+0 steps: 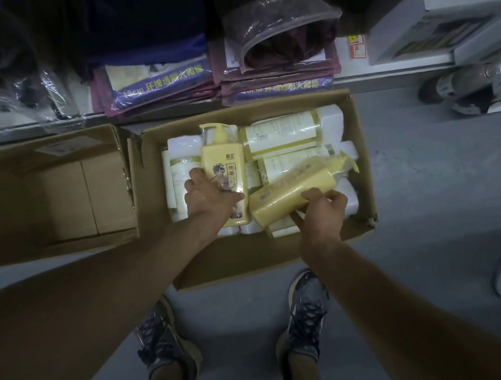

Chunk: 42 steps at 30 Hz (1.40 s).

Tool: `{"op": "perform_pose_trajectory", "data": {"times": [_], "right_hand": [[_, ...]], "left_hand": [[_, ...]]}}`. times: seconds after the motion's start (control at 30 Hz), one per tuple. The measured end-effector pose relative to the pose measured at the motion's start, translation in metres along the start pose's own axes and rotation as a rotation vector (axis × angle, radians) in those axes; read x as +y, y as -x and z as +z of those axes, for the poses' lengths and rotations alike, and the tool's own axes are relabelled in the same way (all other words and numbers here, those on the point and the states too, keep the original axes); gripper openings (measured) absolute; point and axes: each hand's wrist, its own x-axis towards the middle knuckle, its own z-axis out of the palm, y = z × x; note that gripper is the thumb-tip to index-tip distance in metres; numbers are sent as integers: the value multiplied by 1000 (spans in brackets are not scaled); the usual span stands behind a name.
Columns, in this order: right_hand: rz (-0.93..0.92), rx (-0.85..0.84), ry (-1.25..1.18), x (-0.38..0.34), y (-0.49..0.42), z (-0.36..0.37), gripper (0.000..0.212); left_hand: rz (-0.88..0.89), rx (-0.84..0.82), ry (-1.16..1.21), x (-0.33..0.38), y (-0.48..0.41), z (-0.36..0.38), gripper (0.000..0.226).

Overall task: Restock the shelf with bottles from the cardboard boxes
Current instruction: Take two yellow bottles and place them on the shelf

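Left hand: centre of frame, grips yellow pump bottle, label up.
Right hand: just right of it, grips second yellow bottle, tilted toward the upper right.
Cardboard box: beneath both, packed with white bottles.
Second box: left, open.
Shelf: top, carries purple packets.

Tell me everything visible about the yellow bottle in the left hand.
The bottle is pale yellow plastic, flat-sided, with a yellow pump head at its far end. Its front label shows a cartoon figure and Chinese characters. The left hand grips its lower half, holding it label-up in the box.
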Motion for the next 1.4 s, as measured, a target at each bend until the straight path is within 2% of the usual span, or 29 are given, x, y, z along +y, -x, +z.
{"op": "perform_pose_trajectory", "data": {"times": [0.13, 0.3, 0.37, 0.5, 0.67, 0.83, 0.9, 1.03, 1.17, 1.4], "right_hand": [[-23, -31, -48, 4, -1, -5, 28], [-19, -181, -117, 10, -9, -15, 23], [-53, -200, -56, 11, -12, -12, 32], [-105, -176, 147, 5, -17, 8, 74], [-116, -142, 268, -1, -17, 30, 67], [-105, -177, 394, -9, -21, 27, 78], [-97, -191, 427, -8, -21, 18, 70], [-105, -219, 525, -5, -21, -14, 29], [-105, -311, 565, -10, -5, -38, 27], [-189, -509, 621, -57, 75, -25, 33]], "left_hand": [[28, -3, 15, -5, -6, -10, 78], [38, -8, 34, -12, -12, -13, 68], [35, -17, 64, -13, -13, -13, 63], [53, -16, 123, -15, -14, -13, 65], [84, 4, 117, -17, -9, -5, 61], [139, -51, 187, -27, -9, -9, 66], [104, -101, 223, -29, -13, -14, 69], [44, -214, 267, -34, -20, -28, 61], [50, -293, 307, -45, -8, -56, 51], [98, -411, 461, -31, 54, -152, 55]]}}
